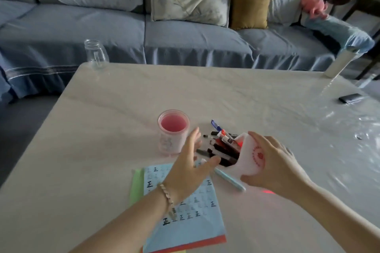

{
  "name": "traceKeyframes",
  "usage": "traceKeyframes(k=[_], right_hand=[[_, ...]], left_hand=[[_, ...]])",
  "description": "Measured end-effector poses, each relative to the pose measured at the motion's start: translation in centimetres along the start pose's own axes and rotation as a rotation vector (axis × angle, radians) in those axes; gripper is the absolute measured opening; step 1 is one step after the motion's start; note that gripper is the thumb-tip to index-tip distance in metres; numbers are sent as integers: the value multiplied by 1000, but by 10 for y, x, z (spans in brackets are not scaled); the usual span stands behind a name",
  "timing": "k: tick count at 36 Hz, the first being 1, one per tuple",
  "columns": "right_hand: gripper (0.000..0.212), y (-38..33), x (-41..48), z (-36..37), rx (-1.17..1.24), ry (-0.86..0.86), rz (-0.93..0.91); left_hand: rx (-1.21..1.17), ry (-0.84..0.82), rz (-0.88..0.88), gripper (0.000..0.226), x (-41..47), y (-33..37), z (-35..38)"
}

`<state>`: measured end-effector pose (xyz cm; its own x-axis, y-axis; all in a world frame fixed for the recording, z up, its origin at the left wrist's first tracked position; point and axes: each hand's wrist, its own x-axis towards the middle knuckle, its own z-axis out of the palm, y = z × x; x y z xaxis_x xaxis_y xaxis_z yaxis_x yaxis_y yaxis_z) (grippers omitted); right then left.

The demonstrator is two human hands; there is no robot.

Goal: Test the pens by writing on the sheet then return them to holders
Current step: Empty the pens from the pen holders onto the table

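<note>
The right hand (276,163) grasps a white pen holder (249,162) tipped sideways, pens (224,151) poking out; the left hand (191,167), fingers released, hovers over a blue sheet (195,229) marked 正.

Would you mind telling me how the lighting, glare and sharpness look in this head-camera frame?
Head view: dim, bluish light overall; glare streaks on the plastic film at the right of the table; a red glow on the table by the right hand gripping the holder; wide-angle distortion curves the sofa; the pink toy at top right is smeared; characters on the sheet are legible.
</note>
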<state>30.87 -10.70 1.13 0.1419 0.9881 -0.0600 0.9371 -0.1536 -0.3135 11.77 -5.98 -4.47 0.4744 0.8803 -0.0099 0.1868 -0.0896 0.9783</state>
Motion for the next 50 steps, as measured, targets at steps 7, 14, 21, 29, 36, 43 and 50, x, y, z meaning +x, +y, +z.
traceKeyframes(k=[7,14,21,29,36,43,50], right_hand=[[94,19,45,-2,-494,-22,-118],[85,12,64,-1,-719,-24,-228],[90,50,43,-22,-875,-68,-129],[104,59,15,-37,-518,205,-164],[100,26,3,-14,324,169,-15],[86,-39,-24,21,947,113,-135],[94,-99,-18,43,1022,-10,-370]], left_hand=[[248,21,-42,70,48,-35,50],[891,-98,-40,64,68,-59,57],[1057,-115,-40,58,73,-68,54],[1086,-54,-31,60,71,-72,56],[543,3,135,74,44,-32,35],[-196,-109,28,72,-23,20,-12],[-313,143,126,104,-49,13,-58]])
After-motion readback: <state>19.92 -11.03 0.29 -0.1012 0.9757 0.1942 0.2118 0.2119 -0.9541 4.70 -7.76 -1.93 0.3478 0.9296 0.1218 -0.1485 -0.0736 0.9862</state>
